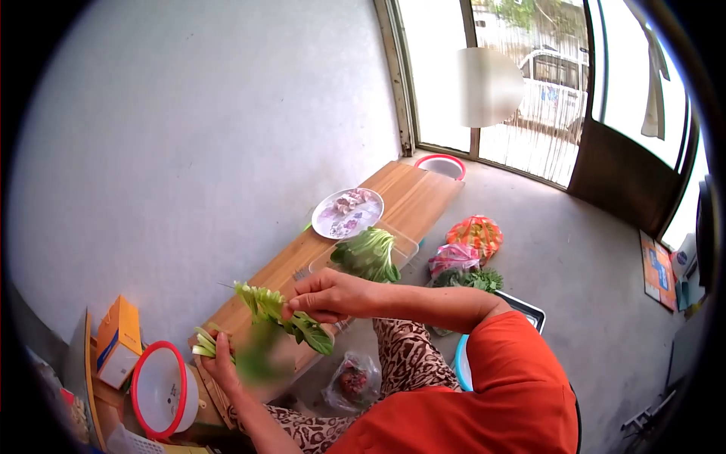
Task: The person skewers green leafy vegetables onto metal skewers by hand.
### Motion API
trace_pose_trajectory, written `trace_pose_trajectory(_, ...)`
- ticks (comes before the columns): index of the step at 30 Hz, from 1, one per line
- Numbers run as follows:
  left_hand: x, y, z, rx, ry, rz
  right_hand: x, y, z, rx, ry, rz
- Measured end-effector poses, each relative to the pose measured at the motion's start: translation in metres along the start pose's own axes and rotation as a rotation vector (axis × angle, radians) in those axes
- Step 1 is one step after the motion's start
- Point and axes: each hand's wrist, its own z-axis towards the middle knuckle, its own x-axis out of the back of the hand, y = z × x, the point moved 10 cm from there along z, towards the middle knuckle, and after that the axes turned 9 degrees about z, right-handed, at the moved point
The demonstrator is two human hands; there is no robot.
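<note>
My right hand (325,295) is closed at the near end of a row of leafy greens (261,301), which look bunched along a thin skewer. Only a fine tip pokes out at their far left end. My left hand (221,362) is wrapped round a bunch of cut green stalks (204,343), with blurred leaves (261,354) hanging on its right side. Just beyond my right hand, more leafy greens (368,254) lie in a clear plastic tray (406,248). Behind that tray, a white oval plate (325,219) carries pale pieces that look like meat.
The long wooden table (416,189) runs along the wall. A red-rimmed white bucket (160,393) and an orange box (119,340) stand at left. Bagged produce (475,234) and loose greens (484,280) lie on the floor at right. A clear bag (354,380) sits beside my legs.
</note>
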Motion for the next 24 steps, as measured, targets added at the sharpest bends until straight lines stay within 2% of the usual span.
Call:
trace_pose_trajectory(2, 0.004, -0.012, -0.011, 0.068, 0.058, -0.018, 0.0, 0.022, 0.005, -0.012, -0.019, 0.007)
trace_pose_trajectory(8, 0.017, -0.037, -0.037, 0.189, 0.125, 0.039, 0.006, 0.072, 0.001, -0.208, 0.145, -0.009)
trace_pose_trajectory(9, 0.023, -0.05, -0.042, 0.294, 0.159, 0.079, 0.005, 0.079, 0.004, -0.208, 0.158, 0.016)
trace_pose_trajectory(15, 0.015, -0.054, -0.056, 0.352, 0.155, -0.026, -0.01, 0.104, 0.014, -0.261, 0.174, -0.001)
trace_pose_trajectory(17, 0.001, -0.054, -0.05, 0.289, 0.055, -0.099, -0.009, 0.106, 0.018, -0.256, 0.174, -0.015)
trace_pose_trajectory(24, -0.001, -0.067, -0.051, 0.305, 0.115, -0.097, -0.005, 0.124, 0.018, -0.318, 0.18, 0.003)
